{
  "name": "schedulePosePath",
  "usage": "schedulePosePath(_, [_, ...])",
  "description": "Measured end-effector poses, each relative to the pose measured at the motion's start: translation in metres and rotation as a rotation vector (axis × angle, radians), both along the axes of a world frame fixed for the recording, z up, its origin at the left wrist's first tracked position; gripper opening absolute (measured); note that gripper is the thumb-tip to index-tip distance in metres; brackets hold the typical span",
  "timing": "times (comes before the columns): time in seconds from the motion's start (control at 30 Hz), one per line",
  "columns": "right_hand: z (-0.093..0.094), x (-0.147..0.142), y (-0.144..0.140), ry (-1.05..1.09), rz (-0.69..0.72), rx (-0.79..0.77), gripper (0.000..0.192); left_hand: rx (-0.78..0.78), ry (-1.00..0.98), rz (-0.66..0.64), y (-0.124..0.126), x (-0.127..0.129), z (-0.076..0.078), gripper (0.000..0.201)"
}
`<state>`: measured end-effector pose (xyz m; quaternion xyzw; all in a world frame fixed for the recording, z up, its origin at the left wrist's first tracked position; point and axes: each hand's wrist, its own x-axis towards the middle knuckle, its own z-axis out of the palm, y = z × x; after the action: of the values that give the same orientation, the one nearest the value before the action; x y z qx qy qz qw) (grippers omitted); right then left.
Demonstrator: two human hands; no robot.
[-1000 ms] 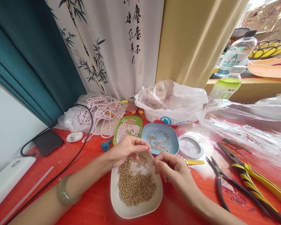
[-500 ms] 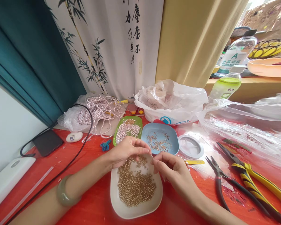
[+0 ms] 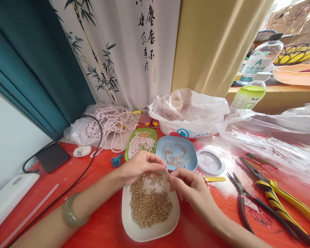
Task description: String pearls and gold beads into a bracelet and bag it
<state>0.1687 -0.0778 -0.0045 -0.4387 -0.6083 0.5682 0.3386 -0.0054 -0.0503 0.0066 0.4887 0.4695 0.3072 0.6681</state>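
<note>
My left hand (image 3: 146, 166), with a green bangle (image 3: 74, 210) on its wrist, is closed in a pinch above the far edge of a white dish (image 3: 167, 227). Facing it, my right hand (image 3: 187, 184) also pinches at the fingertips. Something tiny and thin shows between the two sets of fingertips, too small to name. Gold beads (image 3: 150, 206) fill much of the dish beneath. A short strand of pale beads (image 3: 208, 186) shows behind my right hand; whether it is held is hidden. Just beyond the hands stands a blue dish (image 3: 193, 151) of metal pins.
Pink and gold beads lie in a green dish (image 3: 127, 151). Pearl strands (image 3: 105, 120) are heaped at the back left, near a black cable (image 3: 101, 137). At right lie black-handled pliers (image 3: 241, 196), yellow-black pliers (image 3: 268, 189), a white ring-shaped lid (image 3: 220, 167) and plastic bags (image 3: 268, 134).
</note>
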Motion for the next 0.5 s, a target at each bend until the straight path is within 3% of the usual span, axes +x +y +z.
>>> schedulePosePath(0.5, [-0.0019, 0.0018, 0.0014, -0.024, 0.028, 0.010, 0.023, 0.051, -0.031, -0.015, 0.0005, 0.0001, -0.0028, 0.014])
